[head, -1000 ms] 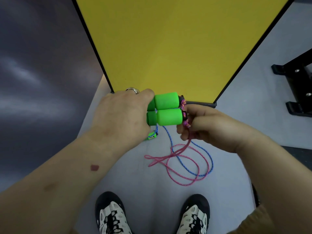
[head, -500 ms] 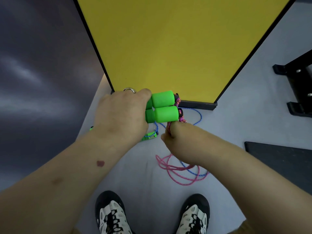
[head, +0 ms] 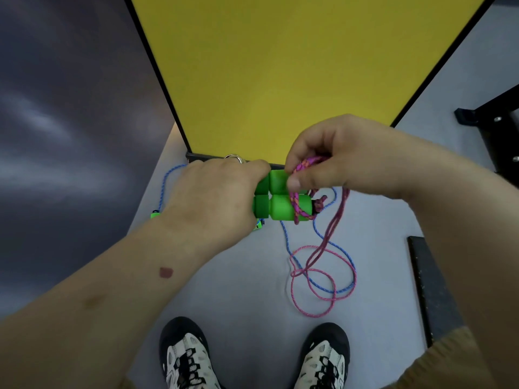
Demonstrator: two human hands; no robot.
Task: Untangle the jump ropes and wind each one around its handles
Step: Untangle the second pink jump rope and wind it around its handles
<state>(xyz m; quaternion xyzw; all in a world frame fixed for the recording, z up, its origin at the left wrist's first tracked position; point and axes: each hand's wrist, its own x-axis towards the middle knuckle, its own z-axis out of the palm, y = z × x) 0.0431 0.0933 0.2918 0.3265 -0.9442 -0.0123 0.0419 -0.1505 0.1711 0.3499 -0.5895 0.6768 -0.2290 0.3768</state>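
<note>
no readable text or labels

You have two hands in view: your left hand (head: 216, 197) at about nine o'clock of centre, your right hand (head: 345, 161) at two o'clock. One ring (head: 233, 157) shows on the left. Two green foam handles (head: 283, 203) lie side by side between your hands. You can count two ropes: one pink rope (head: 323, 276) and one blue rope (head: 341, 248), both looping toward five o'clock. Two more small green handle ends (head: 155, 214) show near the left wrist. Two shoes (head: 186, 357) sit at six o'clock. One yellow board (head: 295, 66) stands at twelve.
</note>
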